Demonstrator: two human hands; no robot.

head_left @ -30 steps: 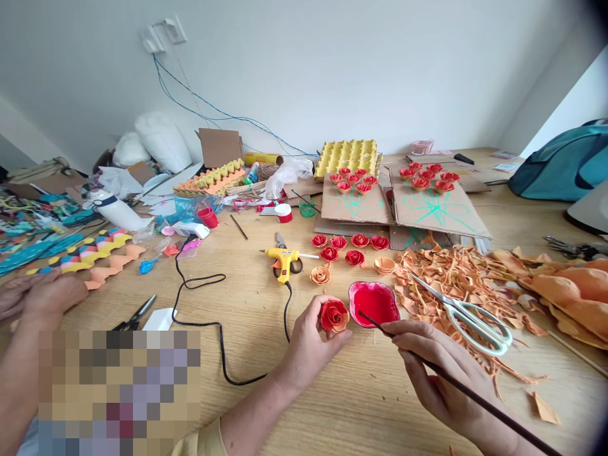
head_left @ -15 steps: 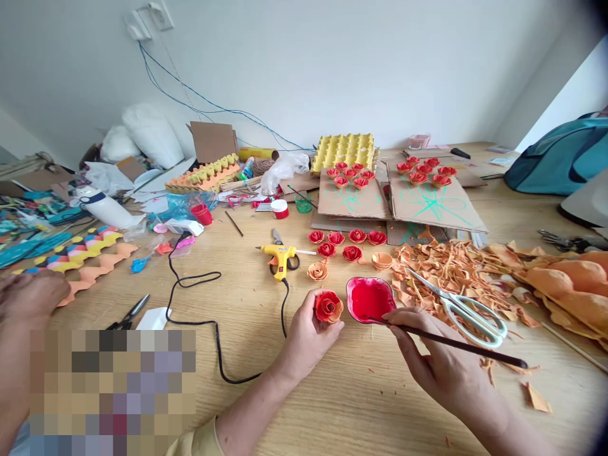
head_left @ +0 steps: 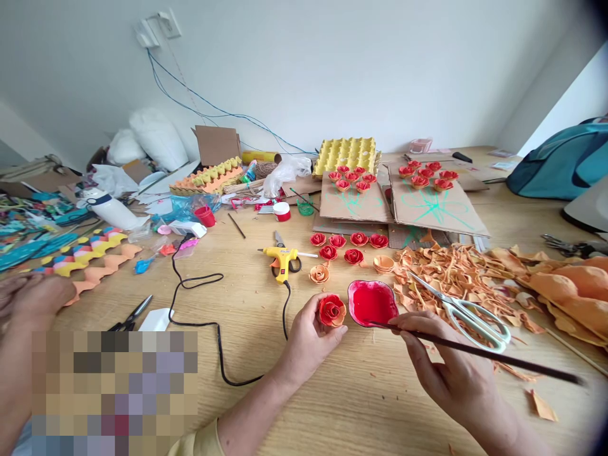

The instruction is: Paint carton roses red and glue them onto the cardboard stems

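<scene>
Between its thumb and fingers my left hand (head_left: pixel 311 339) holds a paper rose (head_left: pixel 332 311), red with orange still showing on its lower outer petals. My right hand (head_left: pixel 444 364) grips a dark-handled paintbrush (head_left: pixel 494 356), its tip at the near rim of a dish of red paint (head_left: pixel 373 303). Just behind the dish lie an unpainted orange rose (head_left: pixel 319 273) and an orange paper cup (head_left: pixel 383 263). Several red roses (head_left: pixel 353 256) stand in rows beyond them.
A yellow glue gun (head_left: pixel 284 261) with a black cord lies left of the roses. White-handled scissors (head_left: pixel 477 323) rest on orange scraps (head_left: pixel 441 272) at right. Cardboard sheets (head_left: pixel 434 206) carry more red roses. A co-worker's hands (head_left: pixel 40 297) are at far left by an egg-carton strip (head_left: pixel 102 266).
My right hand has moved slightly right, and the brush's tip has shifted from inside the paint to the dish's near rim. The rose in my left hand is turned slightly.
</scene>
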